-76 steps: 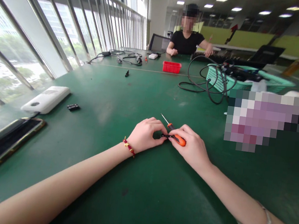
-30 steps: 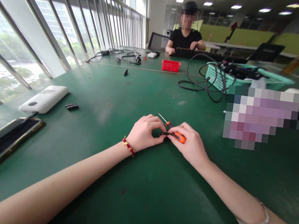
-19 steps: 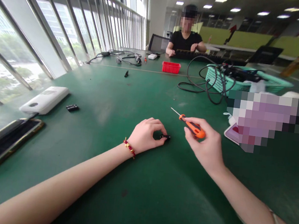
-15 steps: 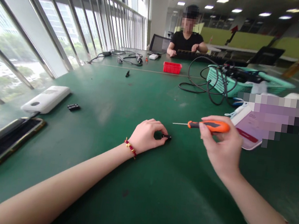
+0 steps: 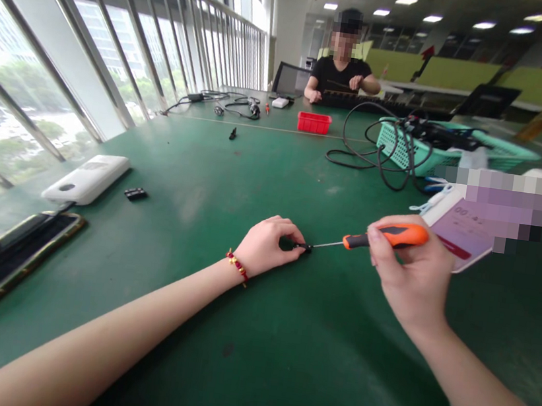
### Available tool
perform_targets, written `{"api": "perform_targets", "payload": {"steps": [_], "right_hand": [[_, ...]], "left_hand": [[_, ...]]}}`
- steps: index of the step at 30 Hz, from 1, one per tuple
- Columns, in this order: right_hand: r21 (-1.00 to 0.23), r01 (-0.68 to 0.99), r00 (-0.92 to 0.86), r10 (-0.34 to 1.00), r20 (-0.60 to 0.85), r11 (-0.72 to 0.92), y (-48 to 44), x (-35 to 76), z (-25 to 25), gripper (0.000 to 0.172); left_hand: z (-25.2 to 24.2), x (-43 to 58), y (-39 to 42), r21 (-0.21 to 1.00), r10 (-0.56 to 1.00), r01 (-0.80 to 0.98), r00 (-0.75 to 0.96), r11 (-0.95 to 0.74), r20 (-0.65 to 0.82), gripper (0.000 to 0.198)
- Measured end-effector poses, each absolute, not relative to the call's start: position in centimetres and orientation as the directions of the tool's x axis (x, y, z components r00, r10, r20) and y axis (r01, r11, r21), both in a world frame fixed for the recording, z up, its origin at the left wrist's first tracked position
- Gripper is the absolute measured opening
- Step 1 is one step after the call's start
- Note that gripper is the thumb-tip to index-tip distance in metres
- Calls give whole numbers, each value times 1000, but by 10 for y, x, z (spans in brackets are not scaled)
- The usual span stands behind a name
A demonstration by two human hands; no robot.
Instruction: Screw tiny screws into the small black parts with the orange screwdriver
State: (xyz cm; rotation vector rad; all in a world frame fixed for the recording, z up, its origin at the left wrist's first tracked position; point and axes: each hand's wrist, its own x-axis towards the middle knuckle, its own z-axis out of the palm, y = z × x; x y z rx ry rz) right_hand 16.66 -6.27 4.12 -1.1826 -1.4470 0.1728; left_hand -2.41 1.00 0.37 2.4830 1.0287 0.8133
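Between the thumb and fingers of my left hand [image 5: 271,246] is a small black part [image 5: 307,248], pinched down at the green tabletop [image 5: 254,334]; most of it is covered by the fingertips, and I cannot make out its kind. My right hand [image 5: 414,275] grips an orange and black screwdriver [image 5: 401,235] by its handle. The thin metal shaft points left and slightly down, and its tip meets the right end of the black part or sits just beside it.
A black piece [image 5: 135,194], a white power bank [image 5: 87,179] and a phone [image 5: 7,268] lie left. Ahead are a small black part [image 5: 233,133] and a red box [image 5: 314,123]. A teal basket [image 5: 401,147] with cables and another phone [image 5: 461,231] lie right. A person [image 5: 341,72] sits opposite.
My right hand has moved slightly right and tilted the screwdriver, so its tip has come down to the black part. My left hand keeps its pinch in place.
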Motion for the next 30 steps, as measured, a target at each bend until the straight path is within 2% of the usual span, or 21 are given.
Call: {"api": "perform_targets", "payload": {"steps": [30], "right_hand": [[-733,506,226,751,621,454,-63,167,40,12]], "left_hand": [[5,-24,8,458,743,586,546,-669,386,7]]}}
